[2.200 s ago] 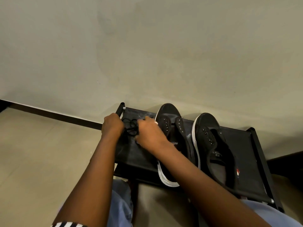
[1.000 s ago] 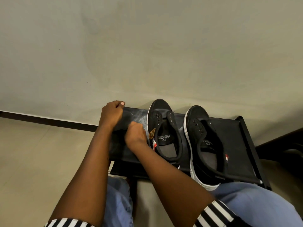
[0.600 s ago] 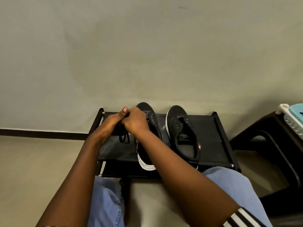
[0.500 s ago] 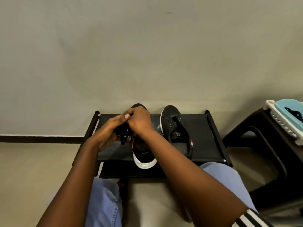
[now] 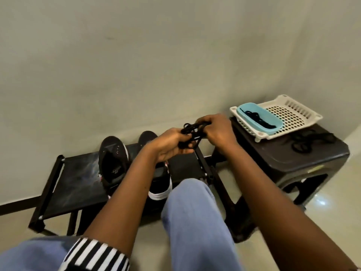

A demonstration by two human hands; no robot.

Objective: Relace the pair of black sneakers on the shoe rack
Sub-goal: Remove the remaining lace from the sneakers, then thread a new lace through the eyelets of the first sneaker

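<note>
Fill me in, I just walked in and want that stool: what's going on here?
A person sits at a black shoe rack, gripping a tangled black shoelace with the left hand and right hand above the rack's right end. Two black sneakers stand on the rack; the left sneaker shows bare eyelets. On the dark stool beside it, a white tray holds a blue tub with another lace, and loose laces lie alongside.
</note>
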